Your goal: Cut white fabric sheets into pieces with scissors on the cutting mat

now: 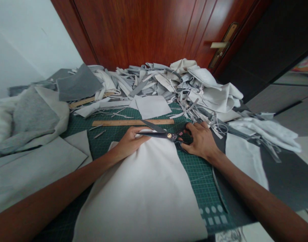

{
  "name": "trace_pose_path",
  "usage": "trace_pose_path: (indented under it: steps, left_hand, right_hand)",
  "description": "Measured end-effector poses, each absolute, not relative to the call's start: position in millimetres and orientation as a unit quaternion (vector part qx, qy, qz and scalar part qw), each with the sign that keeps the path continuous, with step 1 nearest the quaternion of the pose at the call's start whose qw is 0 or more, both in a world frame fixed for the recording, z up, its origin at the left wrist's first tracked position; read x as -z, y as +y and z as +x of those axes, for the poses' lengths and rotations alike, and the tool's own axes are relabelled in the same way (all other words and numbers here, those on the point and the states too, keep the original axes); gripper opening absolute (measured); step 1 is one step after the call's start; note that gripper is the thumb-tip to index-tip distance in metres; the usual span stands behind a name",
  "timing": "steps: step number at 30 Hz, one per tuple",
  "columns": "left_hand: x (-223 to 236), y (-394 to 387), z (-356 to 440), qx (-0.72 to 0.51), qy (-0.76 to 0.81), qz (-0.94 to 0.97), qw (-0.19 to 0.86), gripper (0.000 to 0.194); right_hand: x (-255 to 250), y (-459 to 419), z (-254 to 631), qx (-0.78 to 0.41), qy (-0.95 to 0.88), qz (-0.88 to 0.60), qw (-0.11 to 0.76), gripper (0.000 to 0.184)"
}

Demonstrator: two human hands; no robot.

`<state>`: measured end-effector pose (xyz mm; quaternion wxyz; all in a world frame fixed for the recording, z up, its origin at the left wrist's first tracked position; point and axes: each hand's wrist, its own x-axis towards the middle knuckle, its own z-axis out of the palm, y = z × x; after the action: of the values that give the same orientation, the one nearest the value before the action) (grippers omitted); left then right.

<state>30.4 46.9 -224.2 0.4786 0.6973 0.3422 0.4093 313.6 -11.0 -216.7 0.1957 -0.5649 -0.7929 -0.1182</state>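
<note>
A large piece of off-white fabric lies over the green cutting mat in front of me. My left hand pinches its far edge, which is bunched and slightly raised. My right hand is wrapped round the handles of dark-bladed scissors. The scissors point left with their blades parted. One blade lies along the fabric's far edge close to my left fingers, and the other angles up above it. Whether the blades are biting into the cloth I cannot tell.
A wooden ruler lies beyond the scissors. Behind it a heap of grey and white fabric scraps runs along the red-brown door. More fabric is piled at left, and a white piece lies at right.
</note>
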Motion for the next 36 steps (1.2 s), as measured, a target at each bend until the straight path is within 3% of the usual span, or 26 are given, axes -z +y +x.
trace_pose_path:
  steps: [36]
  left_hand:
    - [218.6, 47.6, 29.6, -0.395, 0.330, 0.694, 0.503, 0.023]
  right_hand:
    - [218.4, -14.5, 304.7, 0.107, -0.779, -0.580, 0.213, 0.022]
